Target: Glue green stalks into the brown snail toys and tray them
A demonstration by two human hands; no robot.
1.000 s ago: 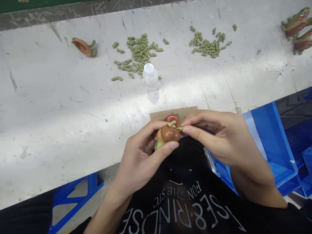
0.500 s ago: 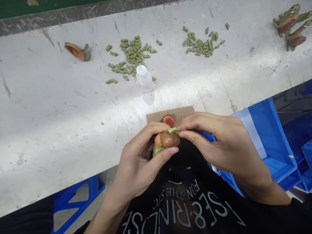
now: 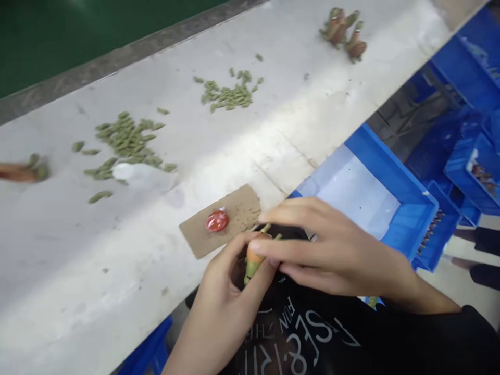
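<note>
My left hand (image 3: 230, 294) is closed round a small green, orange and brown figurine (image 3: 254, 259), holding it in front of my shirt. From the other side my right hand (image 3: 324, 250) reaches over the figurine, with its fingers bent against the upper part and hiding much of it. Thin green pieces stick out of the figurine's top between the fingers. Just beyond the hands lies a piece of brown cardboard (image 3: 197, 240) with a shiny red round object (image 3: 217, 221) on it.
Two piles of small green pieces, one left (image 3: 125, 136) and one farther right (image 3: 230, 96), lie on the white table (image 3: 58, 260). A translucent white bottle (image 3: 146, 177) stands beside the left pile. Similar figurines (image 3: 339, 28) are at the far right. Blue crates (image 3: 414, 195) stand beyond the table edge.
The view has swung right, so the table's things appear farther left. My right hand has gone from pinching a thin green piece to covering the figurine, which is turned differently in my left hand.
</note>
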